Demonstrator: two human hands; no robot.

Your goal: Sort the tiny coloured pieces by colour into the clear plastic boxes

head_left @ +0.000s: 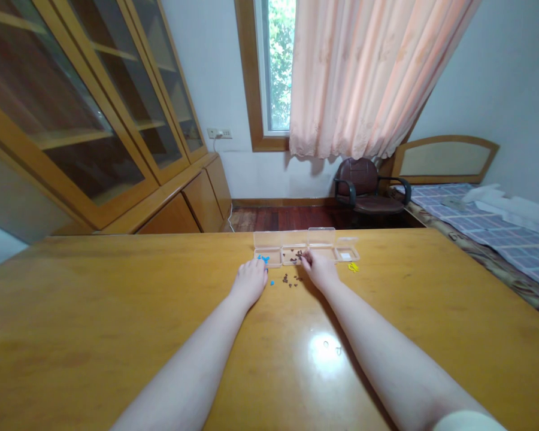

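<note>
A row of small clear plastic boxes stands near the table's far edge. My left hand (pixel 250 279) rests at the front of the leftmost box (pixel 273 265), fingers curled together, beside small blue pieces (pixel 264 259). What those fingers hold, if anything, is hidden. Over the boxes to the right, my right hand (pixel 318 267) has its fingertips pinched at the side of a box with small brown pieces (pixel 293 259). Too little shows there to name what is in the pinch. Several loose brown pieces (pixel 285 279) and one blue piece (pixel 272 282) lie on the table between my hands.
Yellow pieces (pixel 353 267) lie in front of the small right-hand box (pixel 345 254). Raised clear lids (pixel 321 237) stand behind the boxes. Two little ring-like bits (pixel 326 344) lie nearer on the wooden table (pixel 117 311). Beyond are a chair (pixel 363 185) and a bed (pixel 476 215).
</note>
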